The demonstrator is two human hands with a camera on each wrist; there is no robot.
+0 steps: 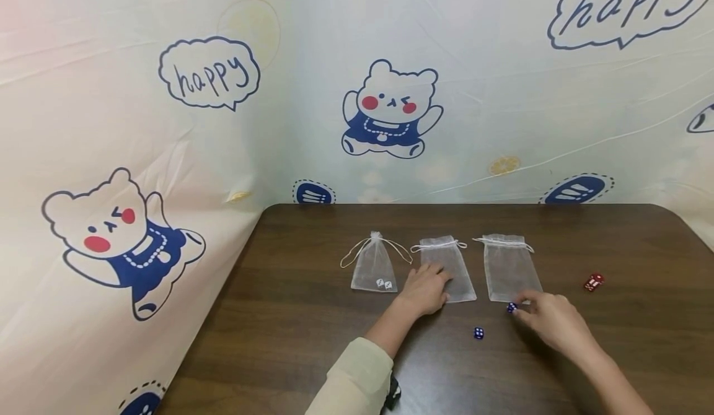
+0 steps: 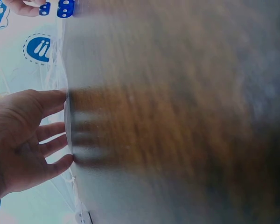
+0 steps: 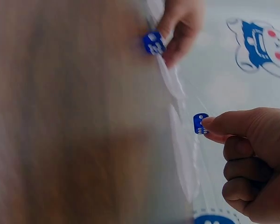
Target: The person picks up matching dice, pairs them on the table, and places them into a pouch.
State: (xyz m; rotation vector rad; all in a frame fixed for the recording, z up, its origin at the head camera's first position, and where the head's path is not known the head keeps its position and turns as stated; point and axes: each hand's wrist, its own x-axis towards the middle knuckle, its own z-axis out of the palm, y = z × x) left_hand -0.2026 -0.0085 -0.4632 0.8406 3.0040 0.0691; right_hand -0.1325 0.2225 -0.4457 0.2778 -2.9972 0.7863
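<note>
My left hand [image 1: 426, 289] rests its fingertips on the middle organza bag [image 1: 458, 282], which lies flat on the table with its drawstring at the far end. In the left wrist view its fingers [image 2: 55, 145] are spread and grip nothing. A blue die [image 3: 200, 123] is pinched between the thumb and forefinger of my right hand [image 3: 256, 161], the other fingers curled into the palm. That die overlaps the near edge of the right organza bag [image 1: 509, 272] in the head view. Another blue die [image 1: 478, 333] lies on the wood between my hands, nearer to me.
A third organza bag [image 1: 369, 260], drawn together at its top, lies at left with two white dice [image 1: 384, 284] inside. Red dice [image 1: 594, 282] sit close together at right on the brown table [image 1: 268, 340]. A printed cloth [image 1: 491, 93] hangs behind the far edge.
</note>
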